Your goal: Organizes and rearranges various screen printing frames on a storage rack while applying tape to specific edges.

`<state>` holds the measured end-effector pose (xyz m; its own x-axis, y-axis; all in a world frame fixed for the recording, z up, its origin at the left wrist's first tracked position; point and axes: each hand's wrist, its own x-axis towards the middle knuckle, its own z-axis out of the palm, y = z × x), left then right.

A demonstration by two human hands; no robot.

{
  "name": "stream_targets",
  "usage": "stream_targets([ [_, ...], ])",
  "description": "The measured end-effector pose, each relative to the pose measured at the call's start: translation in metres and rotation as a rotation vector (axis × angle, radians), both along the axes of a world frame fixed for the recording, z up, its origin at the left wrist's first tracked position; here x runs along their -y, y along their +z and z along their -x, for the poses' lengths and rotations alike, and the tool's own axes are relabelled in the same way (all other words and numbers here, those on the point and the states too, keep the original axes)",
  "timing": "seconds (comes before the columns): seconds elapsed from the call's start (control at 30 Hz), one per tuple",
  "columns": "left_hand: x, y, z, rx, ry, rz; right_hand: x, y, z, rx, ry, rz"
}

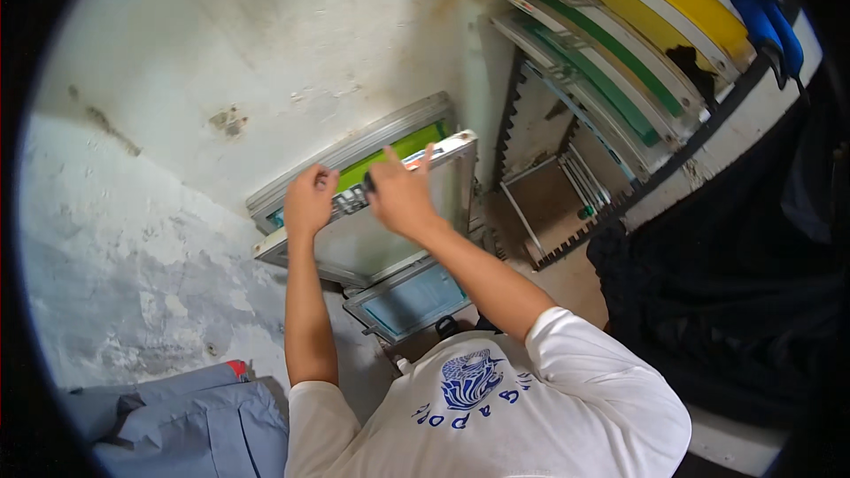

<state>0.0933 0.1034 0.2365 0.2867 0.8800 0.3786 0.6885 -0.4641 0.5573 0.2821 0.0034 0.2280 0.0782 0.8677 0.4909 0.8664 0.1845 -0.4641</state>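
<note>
A metal-edged screen-printing frame [381, 246] with pale mesh leans upright in front of me. My left hand [310, 202] is at its upper edge, left of the middle, with fingers curled inward; whether they pinch anything is hidden. On the same edge, further right, my right hand [403, 197] is closed around a small black object [368, 183] whose kind I cannot make out, and a finger or two stick out. Between the hands, dark marks or pieces [348, 202] lie along the edge. Behind it stands another frame with green mesh [367, 162], against the wall.
A smaller frame with blue mesh [416, 299] sits lower down. At right, a rack [567, 252] carries several stacked frames with yellow and green mesh [611, 53]. A blue item [766, 18] hangs there. Dark cloth [708, 274] is at right, grey cloth [190, 425] at lower left.
</note>
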Motion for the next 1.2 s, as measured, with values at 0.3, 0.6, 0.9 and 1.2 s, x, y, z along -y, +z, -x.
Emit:
stream_targets([
  [0.3,0.030,0.015,-0.012,-0.031,0.035,0.071,0.017,0.001,-0.128,-0.084,-0.257,0.076],
  [0.6,0.042,0.003,-0.023,-0.034,0.059,0.032,0.029,-0.031,-0.176,-0.947,-0.250,-0.199],
  [0.9,0.048,0.013,-0.011,-0.083,0.127,0.063,0.056,-0.042,-0.156,-0.678,-0.175,-0.266],
  [1.2,0.064,-0.002,-0.018,-0.098,0.150,0.103,0.082,-0.064,-0.143,-0.795,-0.239,-0.310],
])
